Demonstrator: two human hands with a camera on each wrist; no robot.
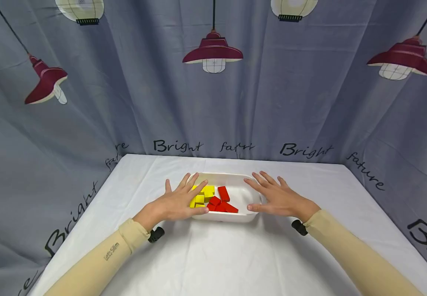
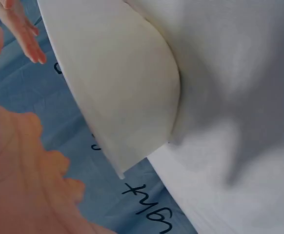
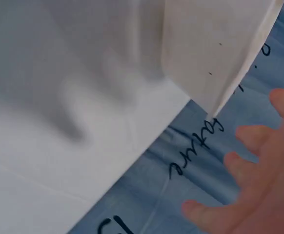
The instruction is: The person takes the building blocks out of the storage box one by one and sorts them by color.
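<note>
A white rectangular tub point(image 1: 221, 217) with rounded corners stands on the table, holding several yellow blocks point(image 1: 208, 191) at its left and several red blocks point(image 1: 223, 193) nearer the middle. My left hand point(image 1: 178, 203) is spread over the tub's left end, palm down, and partly hides the yellow blocks. Over the right end my right hand point(image 1: 278, 199) is spread likewise, its fingers pointing inward. Both hands hold nothing. In the left wrist view the tub's outer wall point(image 2: 127, 83) stands apart from the left palm; the right wrist view shows the opposite wall point(image 3: 210, 48) beside spread fingers.
A white cloth covers the table point(image 1: 213, 255), and grey-blue curtain point(image 1: 213, 107) printed with lamps and lettering closes off the back and sides. Small black devices are strapped under the left wrist point(image 1: 156, 234) and the right wrist point(image 1: 299, 227).
</note>
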